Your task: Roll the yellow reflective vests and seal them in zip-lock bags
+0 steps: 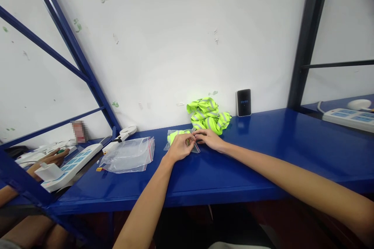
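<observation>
A small clear zip bag [196, 149] lies on the blue shelf in front of me, with a folded neon-yellow reflective piece [174, 135] inside it. My left hand [181, 146] pinches the bag's right-hand edge, thumb and forefinger together. My right hand [209, 140] meets it there, its fingers bent in on the same edge; the fingertips partly hide what they grip. Just behind my hands sits a crumpled heap of neon-yellow fabric strips with grey reflective bands [209, 116], against the wall.
Flat clear zip bags [128, 155] lie to the left, beside a white handheld fan [127, 131]. A dark-screened clock device [244, 102] stands at the back right. Power strips [73, 166] rest at the left and far right. Another person's hand [57, 157] is beyond the blue frame post [99, 89].
</observation>
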Motion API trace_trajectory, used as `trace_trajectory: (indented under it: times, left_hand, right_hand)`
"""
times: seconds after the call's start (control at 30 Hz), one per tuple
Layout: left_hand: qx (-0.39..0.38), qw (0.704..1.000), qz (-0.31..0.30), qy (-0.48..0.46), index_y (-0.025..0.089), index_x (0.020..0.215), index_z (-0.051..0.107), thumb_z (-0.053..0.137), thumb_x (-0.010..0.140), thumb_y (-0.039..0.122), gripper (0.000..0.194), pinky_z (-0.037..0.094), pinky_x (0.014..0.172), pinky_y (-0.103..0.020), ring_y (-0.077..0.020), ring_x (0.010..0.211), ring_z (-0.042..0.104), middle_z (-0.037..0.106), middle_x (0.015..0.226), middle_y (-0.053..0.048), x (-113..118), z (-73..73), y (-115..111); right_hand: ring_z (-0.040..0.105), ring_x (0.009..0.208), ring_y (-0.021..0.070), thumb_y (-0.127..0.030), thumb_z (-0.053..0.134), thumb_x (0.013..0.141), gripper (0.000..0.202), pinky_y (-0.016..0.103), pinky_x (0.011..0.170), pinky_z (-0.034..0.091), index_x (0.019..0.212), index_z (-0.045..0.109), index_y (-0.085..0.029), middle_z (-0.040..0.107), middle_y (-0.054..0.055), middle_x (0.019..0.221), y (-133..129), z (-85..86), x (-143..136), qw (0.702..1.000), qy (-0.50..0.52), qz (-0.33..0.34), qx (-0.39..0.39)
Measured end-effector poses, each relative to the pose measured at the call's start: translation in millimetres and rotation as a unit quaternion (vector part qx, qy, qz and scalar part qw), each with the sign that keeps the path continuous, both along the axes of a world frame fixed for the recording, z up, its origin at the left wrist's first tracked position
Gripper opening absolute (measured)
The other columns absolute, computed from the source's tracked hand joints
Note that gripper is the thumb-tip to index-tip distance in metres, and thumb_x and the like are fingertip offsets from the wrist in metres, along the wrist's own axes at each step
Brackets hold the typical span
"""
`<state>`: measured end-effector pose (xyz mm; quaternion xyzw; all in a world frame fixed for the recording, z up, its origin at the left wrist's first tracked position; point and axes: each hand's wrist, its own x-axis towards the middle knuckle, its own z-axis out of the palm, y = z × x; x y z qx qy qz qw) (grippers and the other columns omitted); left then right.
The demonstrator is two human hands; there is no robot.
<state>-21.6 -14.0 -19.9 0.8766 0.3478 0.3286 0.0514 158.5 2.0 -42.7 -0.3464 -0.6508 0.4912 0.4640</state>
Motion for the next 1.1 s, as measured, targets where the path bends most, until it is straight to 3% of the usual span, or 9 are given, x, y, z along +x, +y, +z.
trace_trajectory:
  times: [0.07, 0.17, 0.23, 0.3, 0.37, 0.47, 0.6, 0.87, 1.1]
  left_hand:
    - [-0.006, 1.000, 0.001, -0.005, 0.018, 0.081, 0.064, 0.052, 0.082, 0.020, 0.012, 0.040, 0.059, -0.022, -0.0101, 0.056, 0.050, 0.059, 0.064, 0.001, -0.9, -0.3, 0.1]
    - [-0.012, 1.000, 0.003, -0.018, 0.018, 0.080, 0.062, 0.053, 0.081, 0.020, 0.010, 0.040, 0.057, -0.022, -0.0094, 0.054, 0.050, 0.058, 0.063, 0.002, -2.0, -1.9, -0.3]
    - [-0.012, 0.999, 0.013, -0.027, 0.018, 0.079, 0.061, 0.055, 0.080, 0.022, 0.008, 0.040, 0.056, -0.022, -0.0091, 0.052, 0.049, 0.056, 0.061, 0.002, -1.9, -3.4, -1.1]
    - [-0.001, 0.999, 0.030, -0.030, 0.018, 0.077, 0.059, 0.056, 0.080, 0.025, 0.008, 0.039, 0.055, -0.022, -0.0094, 0.052, 0.049, 0.054, 0.059, 0.003, -0.8, -4.5, -1.6]
    - [0.017, 0.998, 0.052, -0.027, 0.018, 0.076, 0.058, 0.055, 0.081, 0.026, 0.009, 0.038, 0.056, -0.022, -0.0102, 0.053, 0.050, 0.054, 0.059, 0.003, 1.1, -4.9, -0.9]
    - [0.032, 0.996, 0.083, -0.019, 0.018, 0.071, 0.057, 0.053, 0.083, 0.025, 0.014, 0.037, 0.057, -0.024, -0.0114, 0.056, 0.051, 0.055, 0.060, 0.001, 3.7, -5.3, 2.0]
    - [0.033, 0.995, 0.097, -0.019, 0.018, 0.067, 0.056, 0.050, 0.084, 0.023, 0.019, 0.036, 0.059, -0.025, -0.0119, 0.058, 0.050, 0.057, 0.062, 0.000, 3.9, -6.8, 5.9]
    - [0.041, 0.994, 0.101, 0.013, 0.017, 0.070, 0.062, 0.048, 0.088, 0.026, 0.024, 0.036, 0.064, -0.025, -0.0134, 0.067, 0.052, 0.058, 0.074, -0.003, 3.5, -5.6, 5.0]
    - [0.022, 0.989, 0.145, 0.031, 0.020, 0.076, 0.060, 0.047, 0.090, 0.048, 0.034, 0.031, 0.060, -0.026, -0.0148, 0.062, 0.053, 0.059, 0.064, 0.000, 5.9, -1.0, 0.1]
  right_hand:
    - [0.066, 0.099, 0.0224, -0.025, 0.061, 0.082, 0.023, 0.040, 0.089, 0.055, 0.102, 0.072, -0.021, 0.064, 0.007, 0.120, 0.5, 0.5, 0.3, 1.000, -0.009, 0.006, 0.009]
    - [0.057, 0.118, 0.0256, -0.023, 0.064, 0.079, 0.025, 0.041, 0.099, 0.049, 0.102, 0.073, -0.025, 0.041, 0.005, 0.148, -0.5, 3.7, 2.9, 0.995, -0.058, -0.020, 0.077]
    - [0.053, 0.124, 0.0269, -0.023, 0.064, 0.079, 0.022, 0.041, 0.101, 0.047, 0.099, 0.074, -0.025, 0.036, 0.004, 0.151, -1.0, 5.4, 4.8, 0.990, -0.082, -0.036, 0.105]
    - [0.061, 0.110, 0.0256, -0.028, 0.061, 0.083, 0.022, 0.041, 0.091, 0.053, 0.101, 0.073, -0.022, 0.055, 0.008, 0.135, -1.4, 5.4, 5.4, 0.994, -0.080, -0.018, 0.076]
    - [0.068, 0.086, 0.0216, -0.031, 0.058, 0.085, 0.023, 0.038, 0.079, 0.057, 0.101, 0.070, -0.019, 0.070, 0.009, 0.104, -2.1, 4.0, 4.7, 0.998, -0.062, 0.011, 0.026]
    - [0.067, 0.073, 0.0179, -0.033, 0.058, 0.086, 0.019, 0.033, 0.074, 0.057, 0.090, 0.068, -0.017, 0.070, 0.004, 0.078, -3.6, 1.8, 1.9, 0.999, -0.040, 0.034, 0.004]
    - [0.065, 0.066, 0.0150, -0.038, 0.058, 0.086, 0.024, 0.029, 0.068, 0.055, 0.077, 0.065, -0.017, 0.068, 0.003, 0.072, -2.5, 1.6, -2.4, 0.999, -0.036, 0.037, -0.006]
    - [0.063, 0.063, 0.0134, -0.044, 0.061, 0.082, 0.030, 0.028, 0.068, 0.053, 0.075, 0.060, -0.015, 0.064, 0.001, 0.068, 5.4, -3.2, -1.9, 0.998, -0.032, 0.053, -0.009]
    - [0.060, 0.070, 0.0139, -0.047, 0.064, 0.079, 0.031, 0.028, 0.068, 0.052, 0.076, 0.059, -0.017, 0.061, 0.001, 0.076, 1.1, -1.7, -1.6, 0.999, -0.013, 0.037, -0.001]
